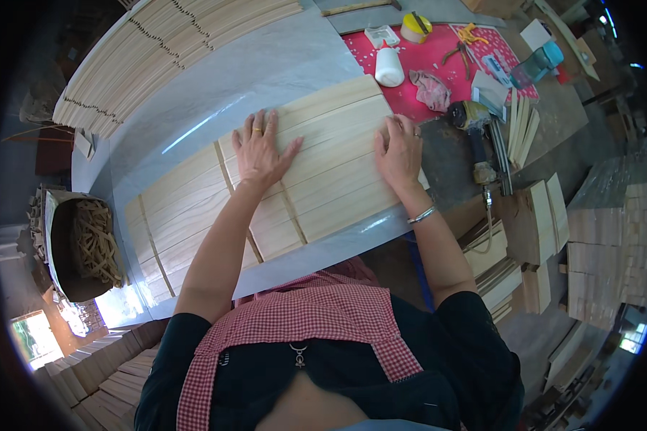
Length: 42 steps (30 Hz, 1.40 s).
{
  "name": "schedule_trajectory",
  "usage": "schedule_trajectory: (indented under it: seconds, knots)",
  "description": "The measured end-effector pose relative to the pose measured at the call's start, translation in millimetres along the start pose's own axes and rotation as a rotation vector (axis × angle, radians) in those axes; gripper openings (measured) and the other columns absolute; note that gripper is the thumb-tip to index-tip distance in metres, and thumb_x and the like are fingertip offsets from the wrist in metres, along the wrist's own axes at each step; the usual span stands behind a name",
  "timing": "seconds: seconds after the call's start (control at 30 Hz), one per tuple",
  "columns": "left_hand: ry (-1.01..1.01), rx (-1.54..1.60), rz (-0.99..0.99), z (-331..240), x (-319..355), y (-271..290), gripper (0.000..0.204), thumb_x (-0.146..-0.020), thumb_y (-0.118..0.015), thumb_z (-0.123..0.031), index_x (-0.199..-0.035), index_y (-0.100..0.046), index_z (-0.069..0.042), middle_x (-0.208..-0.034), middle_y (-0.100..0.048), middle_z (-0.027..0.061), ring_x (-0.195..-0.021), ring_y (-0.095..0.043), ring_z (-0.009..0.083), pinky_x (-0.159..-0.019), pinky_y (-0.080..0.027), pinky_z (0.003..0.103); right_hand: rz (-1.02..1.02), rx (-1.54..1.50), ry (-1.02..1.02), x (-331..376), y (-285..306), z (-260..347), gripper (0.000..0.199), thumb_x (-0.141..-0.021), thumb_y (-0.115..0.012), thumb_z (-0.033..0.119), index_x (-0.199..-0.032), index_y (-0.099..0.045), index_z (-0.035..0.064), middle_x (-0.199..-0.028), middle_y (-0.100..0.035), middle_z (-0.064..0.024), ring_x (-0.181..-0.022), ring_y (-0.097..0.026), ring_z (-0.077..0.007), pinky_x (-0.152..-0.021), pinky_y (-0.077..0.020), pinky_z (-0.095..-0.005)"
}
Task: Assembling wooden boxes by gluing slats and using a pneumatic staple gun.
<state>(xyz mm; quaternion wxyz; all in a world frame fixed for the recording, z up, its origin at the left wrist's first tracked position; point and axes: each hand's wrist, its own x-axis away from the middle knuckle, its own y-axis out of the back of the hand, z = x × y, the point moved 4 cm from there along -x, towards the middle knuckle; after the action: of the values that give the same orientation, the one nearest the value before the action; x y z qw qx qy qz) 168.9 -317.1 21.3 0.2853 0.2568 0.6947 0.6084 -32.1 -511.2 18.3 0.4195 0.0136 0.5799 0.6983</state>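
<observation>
A pale wooden panel (331, 169) of boards laid edge to edge lies aslant on the grey-white tabletop, crossed by several darker grooves. Flat on its far middle part rests my left hand (261, 152), fingers spread, a ring on one of them. At the panel's right end is my right hand (401, 156), fingers bent over the edge and thumb on the top face. The undersides of the right fingertips are hidden. Just past that end, a white glue bottle (389, 68) and a crumpled pinkish cloth (430, 90) sit on a red patterned sheet (402, 100).
A nail gun (474, 126) with an air hose lies right of the panel, beside thin wooden strips (522, 129). Farther back are a yellow tape roll (415, 27), pliers (459, 57) and a teal-lidded bottle (539, 63). Stacked slats (158, 54) stand far left; a scrap box (61, 248), near left.
</observation>
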Motion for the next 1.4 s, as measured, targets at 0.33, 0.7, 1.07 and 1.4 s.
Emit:
schedule_trajectory:
  seconds: [0.33,0.7,1.07,1.4]
  knots:
    - [-0.033,0.043,-0.13,4.0,7.9,0.1,0.085,-0.091,-0.052,-0.067,-0.154,-0.042,-0.01,-0.159,-0.039,0.0141,-0.148,-0.031,0.0357,-0.118,-0.021,0.057,-0.266,0.103,-0.094,-3.8,78.0,-48.1,0.044,-0.084,-0.071,0.015,-0.126,-0.064,0.0072,-0.133,-0.057,-0.0173,-0.115,-0.056,-0.037,-0.1,-0.0446,-0.0442]
    - [0.036,0.062,0.015,-4.5,14.4,3.2,0.088,-0.094,-0.048,-0.067,-0.157,-0.036,-0.007,-0.167,-0.026,0.0148,-0.156,-0.015,0.0363,-0.122,-0.013,0.06,-0.039,0.427,-0.351,24.8,109.0,-158.7,0.048,-0.084,-0.071,0.011,-0.131,-0.062,0.0082,-0.124,-0.059,-0.0159,-0.11,-0.059,-0.0372,-0.09,-0.0499,-0.0452]
    - [0.018,0.045,0.02,-12.8,21.9,0.5,0.088,-0.095,-0.047,-0.066,-0.158,-0.033,-0.006,-0.168,-0.023,0.0143,-0.157,-0.012,0.0358,-0.122,-0.012,0.06,-0.09,-0.067,-0.258,-122.8,-19.9,-38.8,0.056,-0.088,-0.072,0.036,-0.127,-0.059,-0.0026,-0.121,-0.065,-0.021,-0.111,-0.062,-0.0353,-0.092,-0.052,-0.0439]
    - [0.014,0.037,-0.003,-16.2,28.9,2.4,0.089,-0.094,-0.048,-0.066,-0.158,-0.033,-0.006,-0.168,-0.023,0.0138,-0.157,-0.012,0.0352,-0.122,-0.012,0.059,-0.151,-0.472,-0.724,-131.1,-46.6,-81.4,0.054,-0.084,-0.071,0.037,-0.123,-0.059,0.0016,-0.104,-0.068,-0.0228,-0.094,-0.066,-0.0358,-0.081,-0.0553,-0.0459]
